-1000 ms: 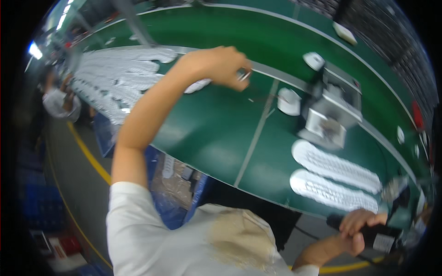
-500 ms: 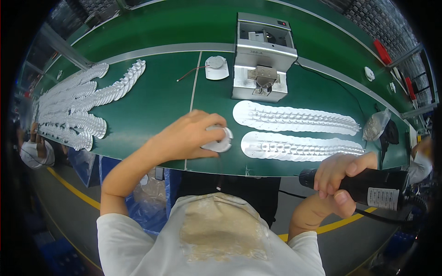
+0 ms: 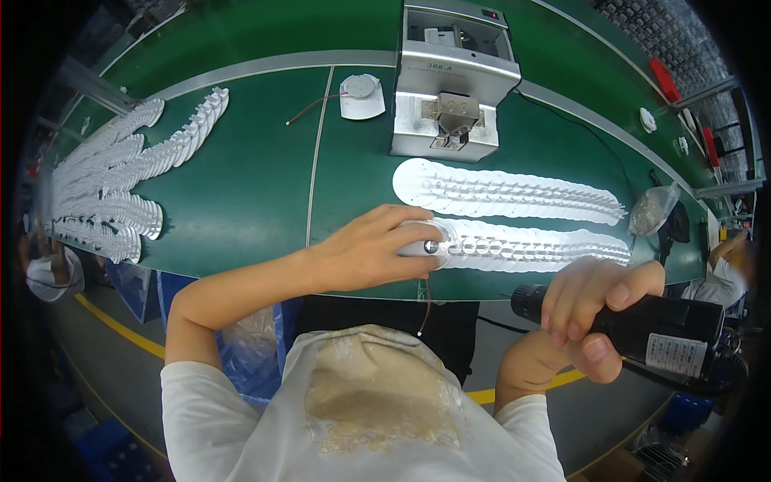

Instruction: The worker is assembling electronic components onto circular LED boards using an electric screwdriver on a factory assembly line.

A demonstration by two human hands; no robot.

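The left hand (image 3: 371, 255) closes over a white disc (image 3: 424, 245) heading the near row of discs (image 3: 538, 247). The right hand (image 3: 590, 317) grips a black power screwdriver (image 3: 642, 329); its white rectangular label (image 3: 676, 353) sits just right of the fingers.

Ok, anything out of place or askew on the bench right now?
Nothing looks spilled or damaged. The two rows of overlapped white discs lie tidy, the left hand covers the near row's end, and the right hand holds a black power tool. One lone white part with a red wire sits apart from the stacks.

Matt green table (image 3: 241, 185), shiny metal discs (image 3: 514, 193), matt black plastic tool (image 3: 642, 329).
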